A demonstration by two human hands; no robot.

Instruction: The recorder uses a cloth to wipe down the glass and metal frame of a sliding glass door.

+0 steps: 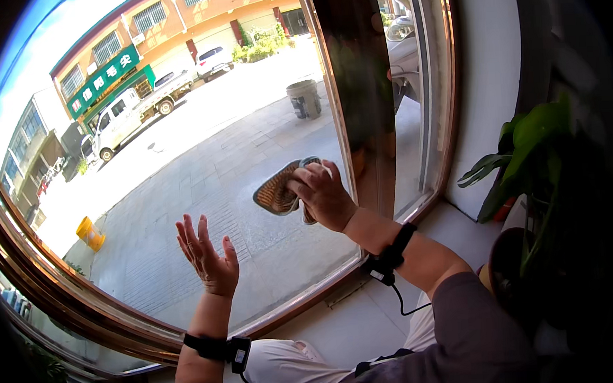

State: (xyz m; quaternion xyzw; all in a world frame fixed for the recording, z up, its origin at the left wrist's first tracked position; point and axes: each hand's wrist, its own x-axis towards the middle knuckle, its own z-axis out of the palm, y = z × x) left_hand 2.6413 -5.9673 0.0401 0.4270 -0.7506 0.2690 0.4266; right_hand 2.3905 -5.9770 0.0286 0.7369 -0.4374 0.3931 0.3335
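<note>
My right hand (323, 193) grips a brown patterned cleaning cloth (279, 189) with a pale grey edge. The cloth lies against or just before the large window pane (268, 256); whether it touches the glass I cannot tell. Part of it is hidden under my fingers. Lower and to the left, my left hand (208, 259) is raised with fingers spread and nothing in it. It is close to the same pane, and contact is not clear. Each forearm wears a black strap with a small cabled device.
A brown window frame (312, 303) edges the glass above a white tiled floor or sill (362, 313). At right stands a leafy potted plant (533, 148) near a white wall. Outside are a grey bucket (304, 99), a yellow bucket (90, 234) and a white truck (126, 117).
</note>
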